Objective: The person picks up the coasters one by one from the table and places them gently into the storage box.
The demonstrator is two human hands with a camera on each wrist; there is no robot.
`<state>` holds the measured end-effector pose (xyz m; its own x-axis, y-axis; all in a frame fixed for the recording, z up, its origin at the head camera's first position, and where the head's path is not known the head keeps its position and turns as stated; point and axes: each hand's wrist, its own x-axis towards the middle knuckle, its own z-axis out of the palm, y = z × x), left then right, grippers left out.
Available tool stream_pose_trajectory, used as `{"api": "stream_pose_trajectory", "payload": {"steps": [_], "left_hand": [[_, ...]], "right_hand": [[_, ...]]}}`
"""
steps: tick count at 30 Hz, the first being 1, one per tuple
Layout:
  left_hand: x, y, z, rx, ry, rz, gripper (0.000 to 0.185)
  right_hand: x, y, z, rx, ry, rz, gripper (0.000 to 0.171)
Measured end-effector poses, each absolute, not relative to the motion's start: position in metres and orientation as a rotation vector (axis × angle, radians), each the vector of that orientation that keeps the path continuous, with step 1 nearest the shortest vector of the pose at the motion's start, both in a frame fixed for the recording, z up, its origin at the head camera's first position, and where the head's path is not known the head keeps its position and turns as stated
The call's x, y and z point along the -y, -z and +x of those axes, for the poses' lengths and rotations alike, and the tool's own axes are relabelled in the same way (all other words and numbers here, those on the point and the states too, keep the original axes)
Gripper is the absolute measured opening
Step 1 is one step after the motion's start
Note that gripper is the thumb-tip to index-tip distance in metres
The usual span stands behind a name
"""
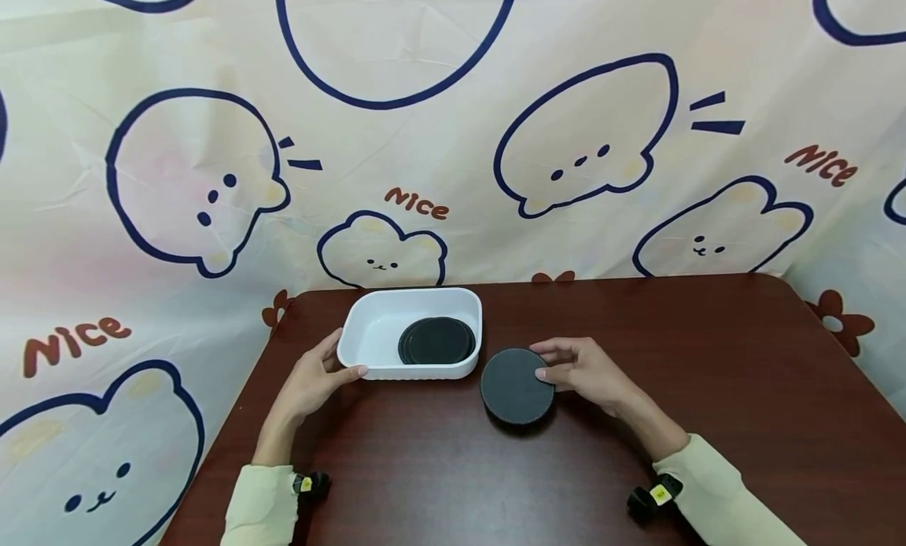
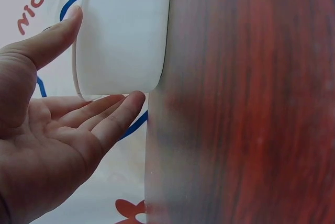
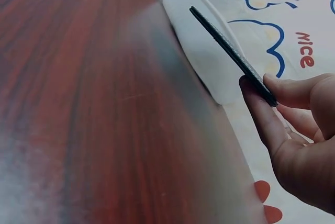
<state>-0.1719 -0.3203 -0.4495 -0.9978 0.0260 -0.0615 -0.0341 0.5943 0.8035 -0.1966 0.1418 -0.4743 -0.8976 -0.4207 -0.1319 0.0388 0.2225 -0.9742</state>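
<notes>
A white plastic basin (image 1: 373, 326) stands at the back left of the table. My left hand (image 1: 311, 377) holds its left end, the thumb at the near rim and the fingers along the end wall; the left wrist view shows this hand (image 2: 63, 124) close up. Inside the basin, at its right end, lie black round coasters (image 1: 437, 341), overlapping; their number cannot be told. Right of the basin, my right hand (image 1: 583, 373) pinches another black round coaster (image 1: 517, 385) by its right edge, above the table. It appears thin and edge-on (image 3: 230, 54) in the right wrist view.
The dark brown wooden table (image 1: 708, 373) extends to the right and toward me. Behind it hangs a pale cloth (image 1: 467, 247) printed with bears and the word Nice. A black device (image 1: 311, 485) is strapped to each wrist.
</notes>
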Motion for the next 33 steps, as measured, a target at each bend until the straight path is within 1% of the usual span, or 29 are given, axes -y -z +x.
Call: {"api": "stream_pose_trajectory", "payload": {"steps": [7, 13, 22, 33], "left_hand": [[0.318, 0.450, -0.172, -2.725, -1.411, -0.026, 0.092], [0.317, 0.451, -0.171, -2.703, -1.438, -0.027, 0.096], [0.319, 0.450, -0.171, -2.721, -1.432, 0.002, 0.095], [0.318, 0.450, -0.171, -2.733, -1.427, -0.009, 0.095]], "right_hand": [[-0.140, 0.465, -0.203, -2.106, 1.764, -0.321, 0.051], [-0.131, 0.458, -0.208, -2.097, 1.794, -0.309, 0.052], [-0.117, 0.454, -0.216, -2.041, 1.889, -0.346, 0.054], [-0.097, 0.449, -0.226, -1.978, 1.951, -0.311, 0.052]]}}
